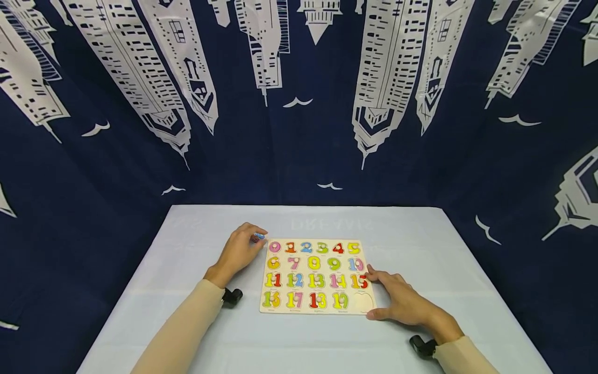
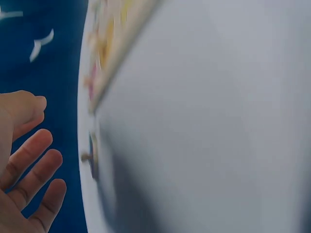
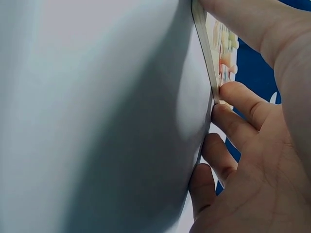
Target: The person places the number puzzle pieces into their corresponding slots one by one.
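A wooden number puzzle board (image 1: 306, 313) lies on the white table, with knobbed number pieces in rows and a bare outlined recess at its lower right corner. Just off its upper left corner is a small loose bluish piece (image 1: 258, 236), partly hidden by fingers. The left wrist view shows this loose knobbed piece (image 2: 93, 156) flat on the table. My left hand (image 1: 239, 251) hovers over it, fingers spread and apart from it. My right hand (image 1: 405, 301) touches the board's right side, thumb at the lower corner and index fingertip (image 3: 229, 90) on the edge.
The white table (image 1: 308, 345) extends around the board on all sides. Behind it hangs a dark blue cloth (image 1: 280, 156) printed with white buildings and birds. A black wrist camera (image 1: 232, 297) sits under the left wrist, another camera (image 1: 422, 346) under the right.
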Action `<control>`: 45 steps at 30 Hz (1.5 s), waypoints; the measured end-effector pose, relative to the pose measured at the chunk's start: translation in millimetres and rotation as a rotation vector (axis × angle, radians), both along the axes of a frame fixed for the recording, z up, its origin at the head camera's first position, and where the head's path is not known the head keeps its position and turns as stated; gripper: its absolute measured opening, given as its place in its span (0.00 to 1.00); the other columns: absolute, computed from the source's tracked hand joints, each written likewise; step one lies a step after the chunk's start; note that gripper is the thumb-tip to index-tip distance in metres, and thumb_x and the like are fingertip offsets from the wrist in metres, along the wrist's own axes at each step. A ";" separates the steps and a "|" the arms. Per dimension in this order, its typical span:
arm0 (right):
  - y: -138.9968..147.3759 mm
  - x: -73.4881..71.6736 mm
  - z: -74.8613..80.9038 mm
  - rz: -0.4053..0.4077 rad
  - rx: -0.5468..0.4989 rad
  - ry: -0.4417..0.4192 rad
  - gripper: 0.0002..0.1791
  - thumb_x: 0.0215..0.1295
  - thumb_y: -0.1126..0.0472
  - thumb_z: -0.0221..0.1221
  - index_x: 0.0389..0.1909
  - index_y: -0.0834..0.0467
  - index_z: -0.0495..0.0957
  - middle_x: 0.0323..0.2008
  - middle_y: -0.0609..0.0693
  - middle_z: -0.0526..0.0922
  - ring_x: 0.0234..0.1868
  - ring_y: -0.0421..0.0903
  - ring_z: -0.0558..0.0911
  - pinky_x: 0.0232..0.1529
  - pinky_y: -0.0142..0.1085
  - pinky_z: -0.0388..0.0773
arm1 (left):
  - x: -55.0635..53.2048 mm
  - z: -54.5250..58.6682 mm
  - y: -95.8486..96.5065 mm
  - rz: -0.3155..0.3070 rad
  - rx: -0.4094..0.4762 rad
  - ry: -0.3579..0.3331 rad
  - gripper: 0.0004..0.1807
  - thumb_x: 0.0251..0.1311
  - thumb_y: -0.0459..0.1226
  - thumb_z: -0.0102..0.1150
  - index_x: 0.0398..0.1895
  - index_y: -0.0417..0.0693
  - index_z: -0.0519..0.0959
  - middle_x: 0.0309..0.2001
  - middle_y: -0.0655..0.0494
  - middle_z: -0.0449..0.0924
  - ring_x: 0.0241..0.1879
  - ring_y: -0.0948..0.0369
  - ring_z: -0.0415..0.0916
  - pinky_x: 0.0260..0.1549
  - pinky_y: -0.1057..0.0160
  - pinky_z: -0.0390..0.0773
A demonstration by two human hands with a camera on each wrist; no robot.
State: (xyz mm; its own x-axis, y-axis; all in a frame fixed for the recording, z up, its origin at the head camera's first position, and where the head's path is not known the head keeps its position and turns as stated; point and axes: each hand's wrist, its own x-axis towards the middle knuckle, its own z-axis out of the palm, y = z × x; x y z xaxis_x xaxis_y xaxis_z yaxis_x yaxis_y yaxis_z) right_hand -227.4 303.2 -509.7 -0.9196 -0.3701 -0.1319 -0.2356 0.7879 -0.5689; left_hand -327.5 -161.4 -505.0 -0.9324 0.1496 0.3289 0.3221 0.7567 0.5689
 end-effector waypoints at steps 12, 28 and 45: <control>0.8 -0.1 1.0 0.012 -0.003 0.007 0.55 0.54 0.38 0.89 0.81 0.51 0.77 0.93 0.55 0.65 0.78 0.62 0.74 0.80 0.72 0.70 | -25.5 -18.8 -29.4 0.060 0.017 -0.104 0.14 0.76 0.38 0.79 0.59 0.44 0.94 0.57 0.45 0.90 0.57 0.48 0.86 0.65 0.45 0.86; 0.3 -0.9 0.3 0.011 -0.019 -0.022 0.55 0.53 0.38 0.89 0.80 0.50 0.77 0.93 0.55 0.65 0.79 0.62 0.72 0.81 0.74 0.68 | -22.6 -13.7 -34.8 0.110 -0.114 -0.095 0.15 0.70 0.48 0.85 0.38 0.49 0.89 0.48 0.48 0.84 0.50 0.51 0.81 0.60 0.45 0.84; 2.1 -3.5 3.3 0.012 -0.005 -0.027 0.55 0.54 0.40 0.90 0.80 0.50 0.77 0.92 0.58 0.67 0.76 0.62 0.73 0.79 0.74 0.69 | -12.3 -16.8 -43.1 0.026 -0.081 -0.117 0.04 0.77 0.40 0.78 0.47 0.51 0.92 0.56 0.50 0.85 0.58 0.50 0.84 0.70 0.43 0.85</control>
State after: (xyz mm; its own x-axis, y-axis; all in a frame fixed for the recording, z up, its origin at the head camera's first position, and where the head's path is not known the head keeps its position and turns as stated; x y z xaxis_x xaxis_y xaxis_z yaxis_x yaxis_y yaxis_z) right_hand -230.9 305.3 -506.4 -0.9113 -0.3816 -0.1547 -0.2292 0.7821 -0.5794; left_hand -339.8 -204.5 -521.8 -0.9677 0.1468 0.2052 0.2368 0.8087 0.5384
